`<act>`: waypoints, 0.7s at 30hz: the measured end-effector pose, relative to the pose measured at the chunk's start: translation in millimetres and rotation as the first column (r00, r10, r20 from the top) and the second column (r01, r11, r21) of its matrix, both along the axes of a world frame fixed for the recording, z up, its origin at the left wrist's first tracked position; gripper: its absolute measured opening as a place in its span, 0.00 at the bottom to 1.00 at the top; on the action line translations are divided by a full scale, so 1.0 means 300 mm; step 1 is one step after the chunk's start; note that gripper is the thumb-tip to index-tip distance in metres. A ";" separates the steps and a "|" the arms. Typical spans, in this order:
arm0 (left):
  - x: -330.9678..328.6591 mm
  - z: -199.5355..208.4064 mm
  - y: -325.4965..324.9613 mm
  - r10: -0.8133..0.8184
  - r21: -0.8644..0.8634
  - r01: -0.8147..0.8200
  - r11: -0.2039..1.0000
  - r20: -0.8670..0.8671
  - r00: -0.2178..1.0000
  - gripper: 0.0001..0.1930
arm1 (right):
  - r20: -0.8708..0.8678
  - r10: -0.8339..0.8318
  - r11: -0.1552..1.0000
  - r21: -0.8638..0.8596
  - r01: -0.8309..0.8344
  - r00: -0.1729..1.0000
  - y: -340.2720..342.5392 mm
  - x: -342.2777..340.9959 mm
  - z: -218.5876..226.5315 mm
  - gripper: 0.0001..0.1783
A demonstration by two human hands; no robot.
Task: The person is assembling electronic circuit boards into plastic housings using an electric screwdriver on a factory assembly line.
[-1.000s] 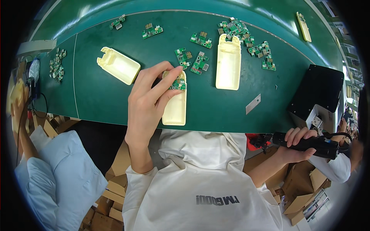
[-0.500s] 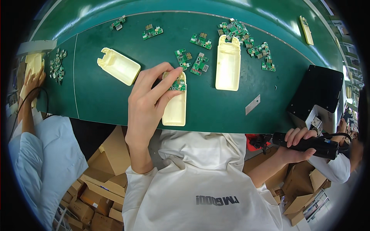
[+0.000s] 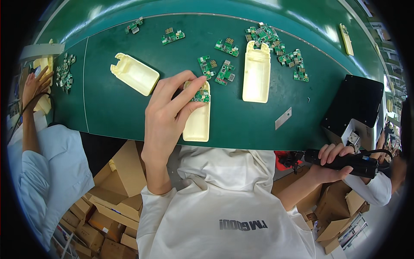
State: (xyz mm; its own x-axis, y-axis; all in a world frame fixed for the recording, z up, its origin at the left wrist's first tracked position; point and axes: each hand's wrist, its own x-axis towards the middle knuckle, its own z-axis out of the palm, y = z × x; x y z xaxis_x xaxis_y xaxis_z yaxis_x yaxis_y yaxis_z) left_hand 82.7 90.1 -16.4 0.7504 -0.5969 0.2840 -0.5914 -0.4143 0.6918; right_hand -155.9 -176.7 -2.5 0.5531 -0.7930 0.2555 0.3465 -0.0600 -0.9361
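My left hand is closed over the top of a pale yellow plastic casing. Thumb and forefinger grip the edges of a small green circuit board seated in that casing's upper end; my fingers hide its left part. In my right hand, off the table's front edge at the right, is a black electric screwdriver with a cable. Two more open casings lie about: one tilted casing to the left, another casing upright to the right. Loose circuit boards are just beyond my left hand.
More boards are heaped at the back right. A flat metal blade and a tiny screw lie before a black box-shaped device. At left, a co-worker's hand is near other casings. Cardboard boxes stand below.
My two hands keep their grips and places. The whole view has shifted very slightly. At the left, the co-worker's hand has spread its fingers and come away from the casing.
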 end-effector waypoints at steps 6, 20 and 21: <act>0.000 0.000 0.001 0.001 -0.014 -0.001 1.000 -0.004 1.000 0.22 | 0.057 0.022 1.000 0.009 -0.023 0.998 -0.002 0.003 0.004 0.29; -0.092 -0.011 0.004 -0.064 -0.219 0.073 0.973 0.045 0.997 0.25 | 0.047 0.004 0.999 0.032 -0.005 0.999 -0.005 0.020 0.008 0.29; -0.091 -0.013 0.003 -0.059 -0.244 0.076 0.967 0.074 0.996 0.25 | 0.046 0.003 0.999 0.033 -0.004 0.999 -0.005 0.022 0.007 0.29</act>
